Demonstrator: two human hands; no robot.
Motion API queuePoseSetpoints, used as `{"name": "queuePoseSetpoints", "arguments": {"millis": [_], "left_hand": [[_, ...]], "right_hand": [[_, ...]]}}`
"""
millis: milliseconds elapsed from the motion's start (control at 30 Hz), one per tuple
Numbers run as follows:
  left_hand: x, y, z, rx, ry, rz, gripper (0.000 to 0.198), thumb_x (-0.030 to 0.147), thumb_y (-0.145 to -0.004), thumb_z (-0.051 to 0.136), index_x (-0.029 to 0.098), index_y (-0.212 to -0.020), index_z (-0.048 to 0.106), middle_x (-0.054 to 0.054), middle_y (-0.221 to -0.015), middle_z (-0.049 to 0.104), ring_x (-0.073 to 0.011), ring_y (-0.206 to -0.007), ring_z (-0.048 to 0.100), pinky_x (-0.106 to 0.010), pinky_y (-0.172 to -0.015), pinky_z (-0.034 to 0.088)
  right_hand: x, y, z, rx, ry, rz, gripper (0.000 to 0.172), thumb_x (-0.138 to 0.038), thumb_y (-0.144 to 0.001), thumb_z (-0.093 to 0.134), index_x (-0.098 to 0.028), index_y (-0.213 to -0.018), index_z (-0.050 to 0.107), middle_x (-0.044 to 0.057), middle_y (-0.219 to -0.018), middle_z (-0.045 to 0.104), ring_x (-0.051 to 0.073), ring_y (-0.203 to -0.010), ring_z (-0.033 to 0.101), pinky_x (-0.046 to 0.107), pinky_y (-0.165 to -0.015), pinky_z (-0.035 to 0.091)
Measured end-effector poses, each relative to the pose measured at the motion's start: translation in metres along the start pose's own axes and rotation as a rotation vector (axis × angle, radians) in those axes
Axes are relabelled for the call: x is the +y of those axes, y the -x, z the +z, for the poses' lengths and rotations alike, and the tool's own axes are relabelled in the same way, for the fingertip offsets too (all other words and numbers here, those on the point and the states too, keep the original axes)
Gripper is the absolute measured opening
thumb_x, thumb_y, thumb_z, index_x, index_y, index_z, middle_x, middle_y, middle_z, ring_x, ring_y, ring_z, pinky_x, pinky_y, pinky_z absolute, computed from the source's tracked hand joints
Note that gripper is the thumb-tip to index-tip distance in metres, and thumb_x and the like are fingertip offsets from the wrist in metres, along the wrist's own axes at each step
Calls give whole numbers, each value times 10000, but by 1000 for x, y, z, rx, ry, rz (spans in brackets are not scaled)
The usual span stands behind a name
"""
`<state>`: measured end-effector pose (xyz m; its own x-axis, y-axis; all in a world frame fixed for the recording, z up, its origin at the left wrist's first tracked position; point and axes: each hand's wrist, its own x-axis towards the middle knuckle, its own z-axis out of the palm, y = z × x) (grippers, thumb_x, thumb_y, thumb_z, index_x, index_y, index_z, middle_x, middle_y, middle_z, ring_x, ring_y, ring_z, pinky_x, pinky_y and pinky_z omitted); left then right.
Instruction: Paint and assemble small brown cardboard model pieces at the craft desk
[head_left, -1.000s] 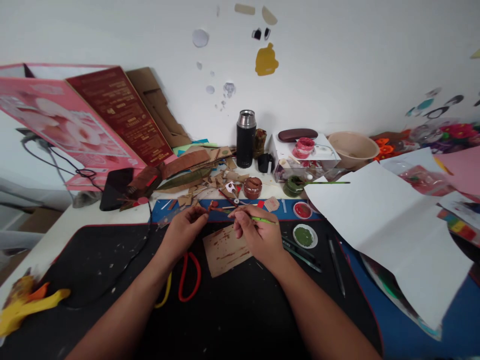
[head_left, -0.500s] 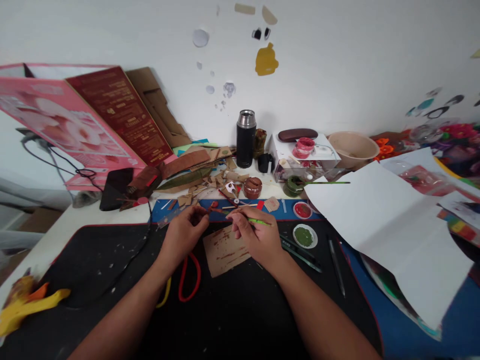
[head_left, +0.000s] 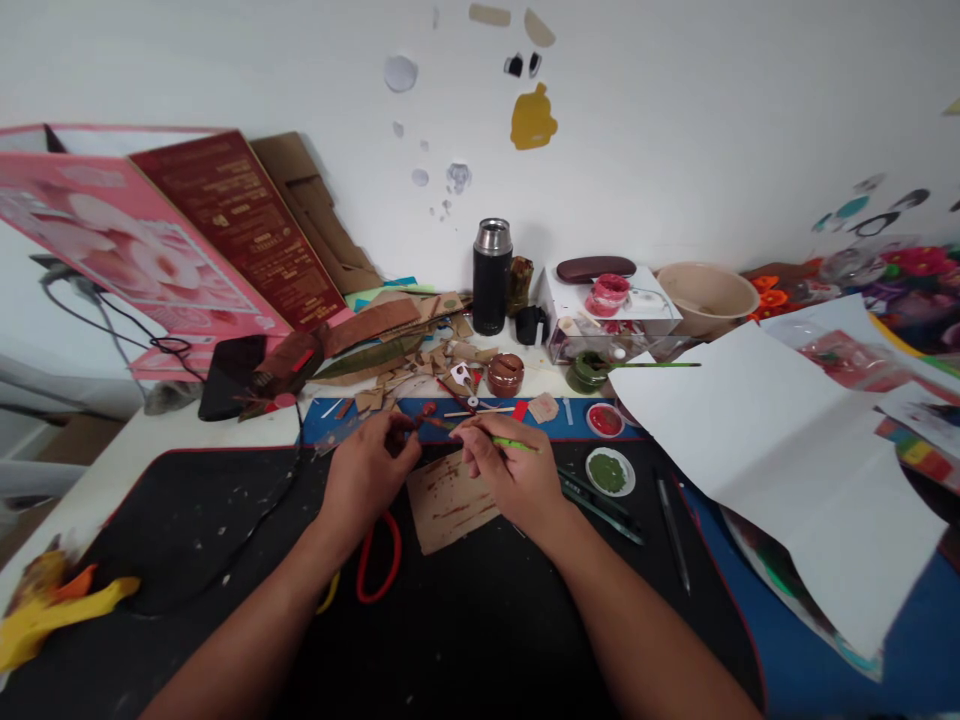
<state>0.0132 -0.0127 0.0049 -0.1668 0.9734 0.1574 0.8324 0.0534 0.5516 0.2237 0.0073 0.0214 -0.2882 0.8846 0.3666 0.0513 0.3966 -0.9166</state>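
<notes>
Head view: the right hand (head_left: 517, 475) grips a slim, bright-green-handled paintbrush (head_left: 514, 443), thumb and fingers closed around the handle. The left hand (head_left: 371, 465) is held opposite, with its fingers curled toward the thumb; a small reddish-brown piece (head_left: 427, 408) shows just beyond its fingertips, but whether these fingers grip it cannot be determined. Key alignment: the long axis of the paintbrush runs left to right, the handle end slightly nearer, and the bristle end points left into the gap between the hands. The reddish-brown piece lies on the far side of this gap, nearer to the left hand; contact with the bristles cannot be confirmed. On the near side of the gap, a flat tan cardboard rectangle with brown paint streaks (head_left: 454, 510) lies on a black mat with red edging (head_left: 480, 640), partly covered from view by the right hand. A round white lid of green paint (head_left: 610, 472) is located right of the right hand. A glass jar of brown paint (head_left: 505, 376) stands farther away on the white counter (head_left: 161, 425). Red scissor handles (head_left: 362, 565) lie near the left wrist.
</notes>
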Motion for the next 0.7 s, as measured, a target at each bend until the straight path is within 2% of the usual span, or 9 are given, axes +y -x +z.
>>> {"name": "queuePoseSetpoints", "arguments": {"millis": [233, 467, 700], "left_hand": [[0, 3, 1, 7, -161, 63, 202, 342, -924, 594, 189, -1002, 701, -87, -907, 733, -276, -827, 701, -348, -732, 480], [1, 7, 2, 66, -322, 153, 212, 326, -957, 574, 181, -1019, 716, -97, -958, 754, -280, -838, 725, -342, -682, 471], [-1, 8, 2, 145, -392, 250, 194, 299, -965, 589, 168, -1009, 726, -93, -940, 757, -260, -773, 720, -329, -637, 458]], "right_hand": [[0, -3, -4, 102, -25, 61, 352, -453, -1090, 531, -222, -950, 756, -1, -701, 661, 129, -545, 635, 250, -523, 498], [0, -1, -1, -5, 10, -6, 305, -404, -1082, 555, -208, -967, 758, 18, -767, 700, 121, -564, 632, 240, -533, 503], [1, -4, -4, 102, -38, 75, 364, -456, -1088, 530, -208, -933, 747, -9, -678, 647, 120, -534, 629, 234, -514, 483]]}}
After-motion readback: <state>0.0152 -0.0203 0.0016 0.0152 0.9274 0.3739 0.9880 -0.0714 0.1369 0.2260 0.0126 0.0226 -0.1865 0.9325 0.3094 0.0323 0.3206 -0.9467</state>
